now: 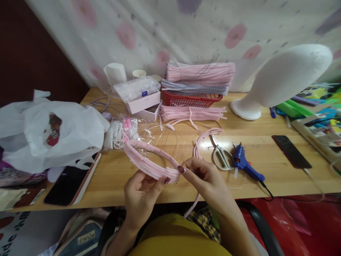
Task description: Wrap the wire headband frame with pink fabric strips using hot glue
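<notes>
My left hand (142,193) and my right hand (205,177) both pinch one end of a hairband wrapped in pink fuzzy pipe cleaner (145,160), held just above the front edge of the wooden table (266,177). A loose pink pipe cleaner (195,199) trails from my right fingers down over the table edge toward my lap. The band's bare clear part (176,140) arcs away from me.
Scissors (221,154) and a blue glue gun (246,165) lie right of my hands, a black phone (291,152) further right. Pink pipe cleaner bundles (191,113), a red basket (191,99), a bead box (138,90), a foam head (282,80), white bags (48,131) and a phone (70,185) surround.
</notes>
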### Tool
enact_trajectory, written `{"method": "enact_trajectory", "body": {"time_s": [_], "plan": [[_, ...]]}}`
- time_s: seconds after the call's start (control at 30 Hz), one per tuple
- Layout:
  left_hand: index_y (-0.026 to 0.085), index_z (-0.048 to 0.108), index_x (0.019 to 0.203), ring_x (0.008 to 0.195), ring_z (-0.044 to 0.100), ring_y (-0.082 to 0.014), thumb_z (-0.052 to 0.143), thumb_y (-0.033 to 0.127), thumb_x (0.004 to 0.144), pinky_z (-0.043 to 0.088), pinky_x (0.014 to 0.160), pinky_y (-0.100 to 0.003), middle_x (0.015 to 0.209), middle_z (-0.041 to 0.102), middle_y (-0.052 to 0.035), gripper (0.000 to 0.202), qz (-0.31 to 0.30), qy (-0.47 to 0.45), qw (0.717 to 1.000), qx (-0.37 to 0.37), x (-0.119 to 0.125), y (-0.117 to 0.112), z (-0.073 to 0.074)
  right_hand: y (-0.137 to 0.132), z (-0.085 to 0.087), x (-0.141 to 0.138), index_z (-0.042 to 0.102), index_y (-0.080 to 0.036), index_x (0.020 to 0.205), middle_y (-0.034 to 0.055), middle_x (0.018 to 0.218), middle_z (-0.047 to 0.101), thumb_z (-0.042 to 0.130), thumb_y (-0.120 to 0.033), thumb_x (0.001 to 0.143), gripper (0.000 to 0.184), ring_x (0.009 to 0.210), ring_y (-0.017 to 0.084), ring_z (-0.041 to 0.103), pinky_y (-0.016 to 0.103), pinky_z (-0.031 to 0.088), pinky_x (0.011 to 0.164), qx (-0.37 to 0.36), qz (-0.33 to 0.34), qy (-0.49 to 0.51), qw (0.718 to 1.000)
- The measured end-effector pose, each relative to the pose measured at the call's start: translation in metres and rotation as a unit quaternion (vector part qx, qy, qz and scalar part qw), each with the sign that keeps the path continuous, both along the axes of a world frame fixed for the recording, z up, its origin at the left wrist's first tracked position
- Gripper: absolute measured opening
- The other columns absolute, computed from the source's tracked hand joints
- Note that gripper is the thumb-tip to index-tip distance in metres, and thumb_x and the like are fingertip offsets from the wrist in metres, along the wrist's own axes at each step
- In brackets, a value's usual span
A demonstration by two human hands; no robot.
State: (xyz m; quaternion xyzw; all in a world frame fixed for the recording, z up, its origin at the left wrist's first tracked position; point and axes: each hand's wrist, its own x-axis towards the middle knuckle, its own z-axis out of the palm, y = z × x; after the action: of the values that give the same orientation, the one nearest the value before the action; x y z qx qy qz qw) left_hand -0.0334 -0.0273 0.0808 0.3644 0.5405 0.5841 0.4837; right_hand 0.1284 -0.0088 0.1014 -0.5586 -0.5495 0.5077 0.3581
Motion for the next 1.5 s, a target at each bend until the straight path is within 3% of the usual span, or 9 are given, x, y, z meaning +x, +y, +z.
{"method": "enact_trajectory", "body": {"time_s": [0.5,0.67,0.97,1.07,1.23,1.37,1.5], "plan": [[0.017,0.073,0.078,0.072,0.074,-0.02,0.086,0.039,0.07,0.062,0.072,-0.028,0.076,0.078,-0.0046,0.027,0.026,-0.007,1.0,0.002,-0.003,0.001,-0.006,-0.006,-0.006,0.006,0.066,-0.018,0.075,-0.0043,0.057,0.045,0.061,-0.04,0.091,0.027,0.052,0.01,0.038,0.024,0.029,0.048,0.091,0.002,-0.054,0.994],[0.017,0.074,0.076,0.07,0.073,-0.0173,0.089,0.038,0.067,0.061,0.069,-0.024,0.073,0.078,-0.0046,0.027,0.015,-0.076,0.997,0.01,0.001,0.004,-0.007,-0.007,-0.011,0.009,0.066,-0.019,0.075,-0.0016,0.06,0.056,0.061,-0.036,0.092,0.025,0.054,0.011,0.046,0.024,0.034,0.05,0.119,-0.008,-0.068,0.99],[0.016,0.079,0.078,0.068,0.074,-0.0145,0.094,0.032,0.06,0.061,0.068,-0.02,0.076,0.08,-0.0043,0.028,0.037,-0.148,0.988,0.006,-0.001,0.012,-0.012,-0.01,-0.013,0.016,0.065,-0.019,0.078,-0.0017,0.06,0.058,0.06,-0.032,0.095,0.022,0.054,0.011,0.05,0.022,0.036,0.049,0.154,0.007,-0.099,0.983],[0.017,0.08,0.084,0.069,0.074,-0.0144,0.095,0.032,0.058,0.06,0.062,-0.018,0.079,0.081,-0.0047,0.033,0.067,-0.152,0.986,0.023,-0.008,0.019,-0.017,-0.015,-0.019,0.031,0.067,-0.02,0.082,-0.0015,0.063,0.062,0.061,-0.028,0.096,0.017,0.056,0.011,0.055,0.022,0.04,0.052,0.21,0.0,-0.136,0.968],[0.02,0.081,0.093,0.075,0.073,-0.0118,0.095,0.031,0.057,0.062,0.071,-0.017,0.086,0.081,-0.001,0.039,0.111,-0.182,0.976,0.054,-0.014,0.029,-0.013,-0.023,-0.036,0.068,0.073,-0.022,0.093,0.0019,0.075,0.068,0.059,-0.021,0.097,0.015,0.071,0.016,0.063,0.025,0.047,0.063,0.296,-0.04,-0.215,0.93],[0.023,0.081,0.091,0.082,0.074,-0.0136,0.095,0.031,0.057,0.063,0.071,-0.018,0.086,0.08,0.0005,0.038,0.12,-0.183,0.973,0.069,-0.013,0.034,-0.007,-0.027,-0.05,0.098,0.075,-0.024,0.097,0.0037,0.081,0.071,0.058,-0.027,0.098,0.018,0.078,0.02,0.066,0.031,0.051,0.073,0.272,-0.095,-0.285,0.914],[0.025,0.081,0.086,0.079,0.073,-0.0129,0.097,0.031,0.05,0.062,0.063,-0.015,0.085,0.08,0.0027,0.04,0.132,-0.189,0.971,0.057,-0.011,0.037,-0.006,-0.034,-0.06,0.133,0.075,-0.024,0.097,0.0068,0.09,0.075,0.055,-0.033,0.097,0.023,0.087,0.024,0.069,0.036,0.053,0.08,0.235,-0.155,-0.324,0.903]]}}
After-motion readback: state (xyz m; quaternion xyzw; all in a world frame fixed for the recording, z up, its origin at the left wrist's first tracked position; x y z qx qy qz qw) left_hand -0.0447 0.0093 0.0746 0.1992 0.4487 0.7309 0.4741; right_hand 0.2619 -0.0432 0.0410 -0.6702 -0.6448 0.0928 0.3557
